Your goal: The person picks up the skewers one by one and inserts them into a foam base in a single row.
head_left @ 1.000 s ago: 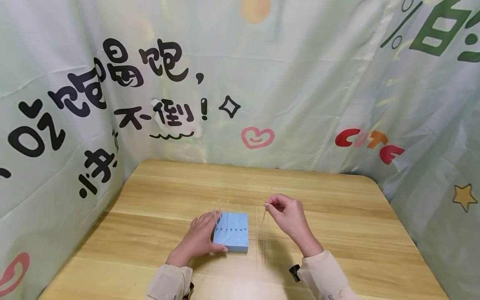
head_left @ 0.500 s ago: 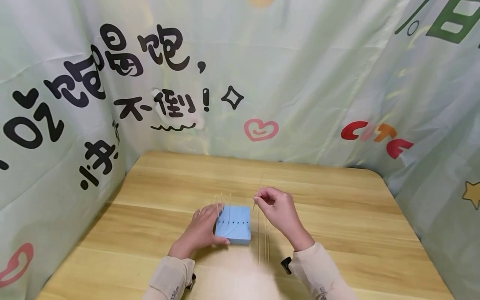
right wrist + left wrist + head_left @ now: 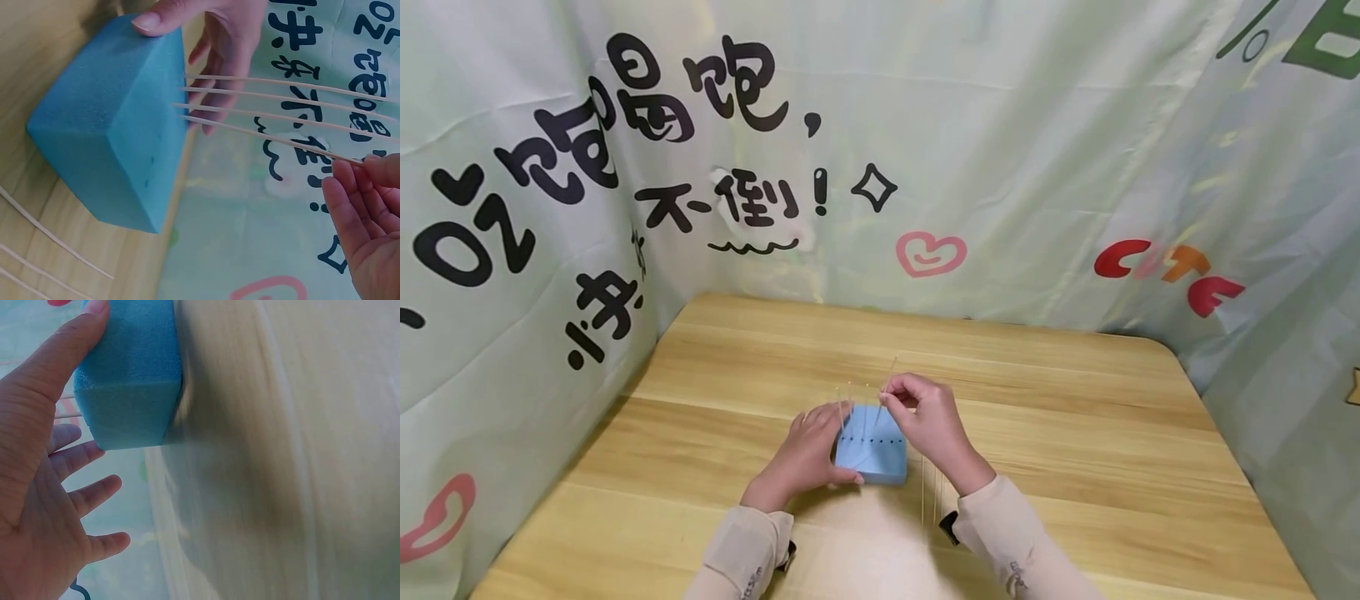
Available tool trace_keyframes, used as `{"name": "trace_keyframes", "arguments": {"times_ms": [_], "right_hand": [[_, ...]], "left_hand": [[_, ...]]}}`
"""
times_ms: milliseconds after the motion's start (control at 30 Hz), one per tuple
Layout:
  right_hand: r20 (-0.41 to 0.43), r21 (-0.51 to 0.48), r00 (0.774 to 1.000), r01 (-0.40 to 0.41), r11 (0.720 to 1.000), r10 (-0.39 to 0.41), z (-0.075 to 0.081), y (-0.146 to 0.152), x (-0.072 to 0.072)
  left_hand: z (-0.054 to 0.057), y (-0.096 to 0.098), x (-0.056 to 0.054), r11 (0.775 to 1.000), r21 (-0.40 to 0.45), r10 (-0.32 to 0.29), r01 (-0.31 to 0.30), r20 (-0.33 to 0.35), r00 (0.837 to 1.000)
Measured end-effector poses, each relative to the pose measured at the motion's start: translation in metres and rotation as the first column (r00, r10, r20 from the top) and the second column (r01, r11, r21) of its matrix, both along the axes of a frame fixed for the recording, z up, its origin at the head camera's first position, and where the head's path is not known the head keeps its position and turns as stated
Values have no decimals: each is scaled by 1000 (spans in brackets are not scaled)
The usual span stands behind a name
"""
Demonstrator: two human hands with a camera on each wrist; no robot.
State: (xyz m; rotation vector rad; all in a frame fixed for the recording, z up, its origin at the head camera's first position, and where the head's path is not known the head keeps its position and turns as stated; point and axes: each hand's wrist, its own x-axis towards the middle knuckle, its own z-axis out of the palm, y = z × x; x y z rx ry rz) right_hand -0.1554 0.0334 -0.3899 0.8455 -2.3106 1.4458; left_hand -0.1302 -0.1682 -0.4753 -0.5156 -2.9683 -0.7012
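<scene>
Block (image 3: pixel 874 458) mid desk (image 3: pixel 1075 433), gripped by left hand (image 3: pixel 805 454) from 9 o'clock. Three sticks (image 3: pixel 250 79) in, fourth stick (image 3: pixel 256 132) pinched in right hand (image 3: pixel 932 423), three loose ones (image 3: pixel 922 492) at 4 o'clock. Looks roughly halfway lol.

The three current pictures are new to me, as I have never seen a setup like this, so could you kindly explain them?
There is no machine here: a person works with two bare hands. The head picture looks forward and down from a camera worn on the head; each wrist picture comes from a camera on that wrist.

On the wood-grained table sits a blue block with a row of dark marks across its top. The left hand holds its side. Three thin sticks stand in it, and the right hand pinches a fourth stick, its lower end at the block; how deep it goes, I cannot tell. Three loose sticks lie to the block's right. Behind hangs a printed cloth.
</scene>
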Motion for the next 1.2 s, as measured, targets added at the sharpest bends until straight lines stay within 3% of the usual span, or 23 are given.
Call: {"name": "trace_keyframes", "arguments": {"times_ms": [600,867,1200], "right_hand": [[50,37,999,-18,999,16,-10,-2,-2],[-2,53,999,-34,998,34,-21,-5,-2],[0,113,999,-43,993,43,-32,-8,-1]], "left_hand": [[1,1,-1,1000,-8,2,-2,14,1000],[2,1,0,1000,-6,-8,8,1,1000],[2,1,-2,1000,-11,-2,2,18,1000]]}}
